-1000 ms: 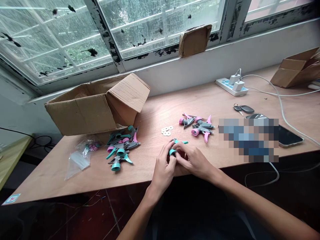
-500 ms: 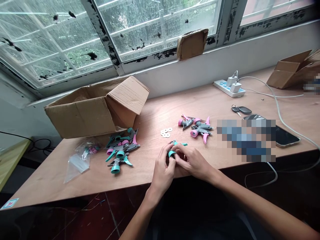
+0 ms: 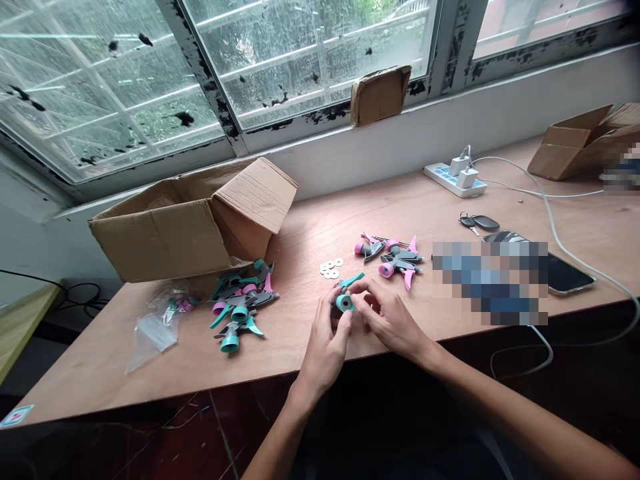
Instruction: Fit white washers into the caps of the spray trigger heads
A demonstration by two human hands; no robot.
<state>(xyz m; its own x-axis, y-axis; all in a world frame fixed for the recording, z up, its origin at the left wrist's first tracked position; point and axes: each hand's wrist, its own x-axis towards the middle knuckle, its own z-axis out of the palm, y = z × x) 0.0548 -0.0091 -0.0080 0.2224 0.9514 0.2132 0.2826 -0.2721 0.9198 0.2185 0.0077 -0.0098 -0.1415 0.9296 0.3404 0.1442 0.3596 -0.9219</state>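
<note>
Between my hands is a trigger sprayer head with a teal collar and teal lever; the collar's open end faces up toward me. My left hand is closed around its body, thumb beside the collar. The fingers of my right hand are bent and pinched at the collar's right edge; their tips are partly hidden. Just beyond lie several flat white washers. A pile of teal and pink sprayer heads sits to the left, and pink-collared sprayer heads lie to the right.
An open cardboard box stands at the back left, with clear plastic bags before it. On the right are keys, a phone, a power strip with cables, a blurred-out patch and another box.
The sprayer head has turned so that its collar opening now faces me and its teal lever points up to the right. My right fingers have shifted slightly; the camera view moved a little.
</note>
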